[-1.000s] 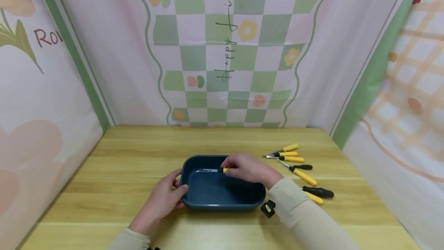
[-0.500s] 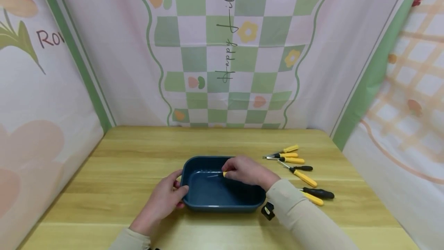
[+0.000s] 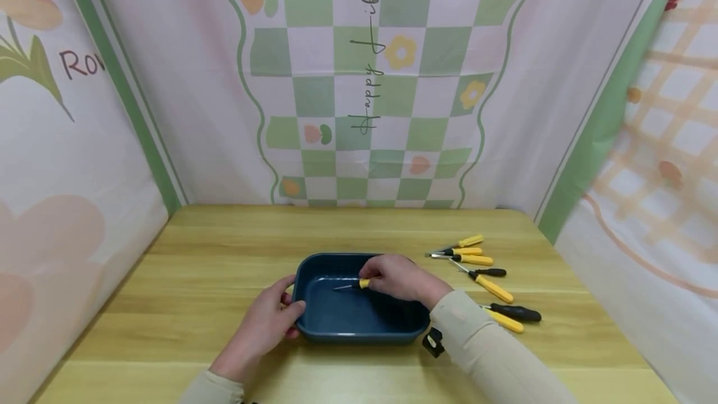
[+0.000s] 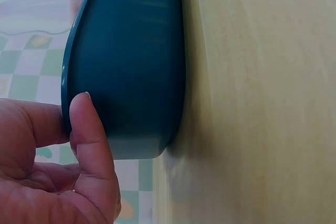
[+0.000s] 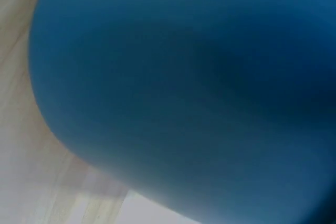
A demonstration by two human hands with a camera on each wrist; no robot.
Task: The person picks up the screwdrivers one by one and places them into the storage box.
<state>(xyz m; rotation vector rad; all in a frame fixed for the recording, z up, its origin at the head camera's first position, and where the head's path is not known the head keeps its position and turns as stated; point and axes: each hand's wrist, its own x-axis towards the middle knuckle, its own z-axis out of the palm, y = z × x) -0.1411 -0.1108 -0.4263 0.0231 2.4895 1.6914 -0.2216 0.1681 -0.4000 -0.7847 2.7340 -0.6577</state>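
Note:
A dark blue rectangular tray (image 3: 359, 334) sits on the wooden table. My left hand (image 3: 266, 318) grips its left end, the thumb over the rim and the fingers outside. The left wrist view shows that hand (image 4: 63, 166) at the tray's wall (image 4: 126, 61). Inside the tray my right hand (image 3: 399, 277) pinches a small screwdriver (image 3: 364, 283) by its yellow handle, the thin metal shaft pointing left, low over the tray floor. Part of the handle is hidden by the fingers. In the right wrist view the tray's blurred outer wall (image 5: 157, 103) fills most of the picture, and no hand shows.
Several tools lie to the tray's right: yellow-handled screwdrivers (image 3: 475, 260) at the back, another yellow one (image 3: 495, 288) by a slim black handle (image 3: 493, 272), and a thick black handle (image 3: 517, 312) beside a yellow one (image 3: 507, 321). A patterned curtain (image 3: 224, 161) hangs behind the table.
The screwdriver's shaft has swung lower and nearer the tray floor, and more of the yellow handle shows than half a second ago. My left hand keeps its hold.

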